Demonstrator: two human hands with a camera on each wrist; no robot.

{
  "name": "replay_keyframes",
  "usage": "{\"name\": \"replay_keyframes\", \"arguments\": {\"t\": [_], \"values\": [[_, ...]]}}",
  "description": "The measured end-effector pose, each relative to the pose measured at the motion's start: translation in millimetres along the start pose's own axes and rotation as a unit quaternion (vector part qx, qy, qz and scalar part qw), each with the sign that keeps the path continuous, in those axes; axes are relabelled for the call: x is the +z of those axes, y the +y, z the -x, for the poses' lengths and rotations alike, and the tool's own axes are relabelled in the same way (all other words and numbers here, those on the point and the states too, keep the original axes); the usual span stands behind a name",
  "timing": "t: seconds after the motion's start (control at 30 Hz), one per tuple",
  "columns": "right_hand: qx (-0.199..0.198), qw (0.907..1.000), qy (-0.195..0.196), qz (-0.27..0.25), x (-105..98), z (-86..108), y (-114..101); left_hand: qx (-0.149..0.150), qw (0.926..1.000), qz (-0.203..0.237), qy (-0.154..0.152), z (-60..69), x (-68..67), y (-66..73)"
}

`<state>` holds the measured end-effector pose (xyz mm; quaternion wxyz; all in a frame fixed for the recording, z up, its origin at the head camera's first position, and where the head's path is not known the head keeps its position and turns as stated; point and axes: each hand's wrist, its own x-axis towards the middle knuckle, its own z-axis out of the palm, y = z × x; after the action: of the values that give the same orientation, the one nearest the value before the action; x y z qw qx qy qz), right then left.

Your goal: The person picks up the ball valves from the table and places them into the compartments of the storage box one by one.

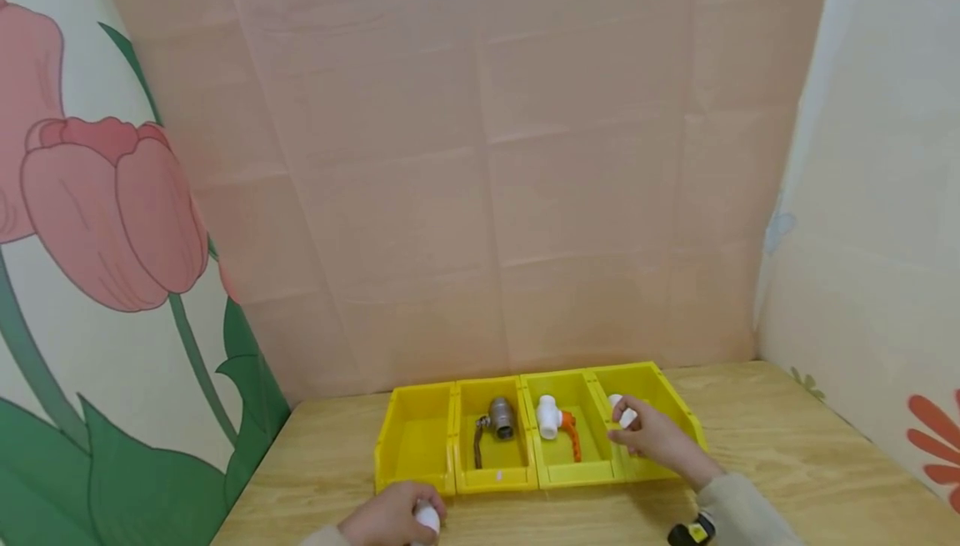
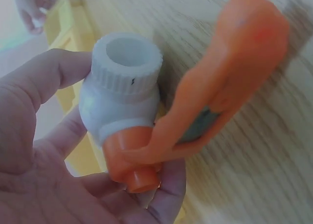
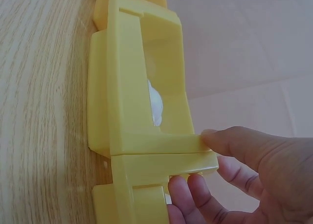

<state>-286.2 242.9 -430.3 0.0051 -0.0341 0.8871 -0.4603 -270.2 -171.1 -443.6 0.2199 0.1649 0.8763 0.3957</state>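
My left hand (image 1: 397,514) holds a white plastic ball valve (image 2: 122,99) with an orange lever handle (image 2: 230,72), low in front of the yellow bins. Thumb and fingers curl around the valve's body. Over the rightmost yellow bin (image 1: 678,417) is my right hand (image 1: 660,438), its fingers loosely bent. In the right wrist view its thumb lies by the bins' dividing wall (image 3: 164,160), with the other fingers on the far side. A white piece (image 1: 627,418) shows between the right thumb and fingers, mostly hidden; no grip on it is visible.
Four joined yellow bins stand on the wooden table (image 1: 330,454). A metal ball valve (image 1: 501,418) lies in the second from the left, another white valve (image 1: 549,418) with an orange handle in the third. By the right sleeve is a black-and-yellow object (image 1: 692,532).
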Motion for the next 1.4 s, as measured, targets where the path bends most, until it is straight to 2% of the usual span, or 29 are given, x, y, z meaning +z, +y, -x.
{"name": "replay_keyframes", "arguments": {"t": [0.13, 0.2, 0.27, 0.37, 0.47, 0.63, 0.8, 0.9, 1.03, 1.17, 1.4], "values": [[0.004, 1.0, 0.001, 0.004, -0.8, 0.8, 0.7, -0.009, 0.999, 0.042, -0.015, 1.9, -3.8, 6.2], [0.005, 1.0, 0.0, 0.006, -1.3, 1.1, 1.3, -0.001, 0.9981, 0.058, -0.021, 3.1, -7.5, 10.9], [0.005, 1.0, -0.002, 0.005, -2.0, 1.4, 1.6, 0.02, 0.9974, 0.066, -0.023, 3.7, -12.2, 16.3], [0.002, 1.0, -0.004, 0.002, -2.6, 1.8, 2.2, 0.069, 0.9963, 0.051, -0.013, 1.9, -22.1, 23.8], [0.008, 1.0, -0.001, 0.003, -2.4, 1.8, 2.6, 0.084, 0.9956, 0.04, -0.001, -2.0, -36.4, 34.6], [0.006, 1.0, -0.004, 0.002, -2.0, 2.5, 5.3, 0.067, 0.9968, 0.042, 0.009, -10.4, -66.8, 58.3], [-0.001, 0.9999, -0.012, -0.006, -1.4, 2.2, 8.2, 0.083, 0.994, 0.041, 0.058, -23.0, -94.4, 76.1], [-0.01, 0.9998, -0.016, -0.01, -0.8, 1.3, 9.2, 0.087, 0.9923, 0.053, 0.07, -31.4, -107.9, 82.2], [-0.016, 0.9996, -0.02, -0.013, 0.4, 0.4, 8.1, 0.087, 0.9892, 0.089, 0.077, -42.1, -121.4, 85.9], [-0.008, 0.9998, -0.018, -0.009, 0.9, -0.5, 5.0, 0.078, 0.9851, 0.135, 0.073, -55.8, -129.7, 83.2], [0.005, 0.9997, -0.019, -0.014, -0.4, -1.7, 3.5, 0.058, 0.984, 0.151, 0.075, -80.2, -130.3, 69.0]]}}
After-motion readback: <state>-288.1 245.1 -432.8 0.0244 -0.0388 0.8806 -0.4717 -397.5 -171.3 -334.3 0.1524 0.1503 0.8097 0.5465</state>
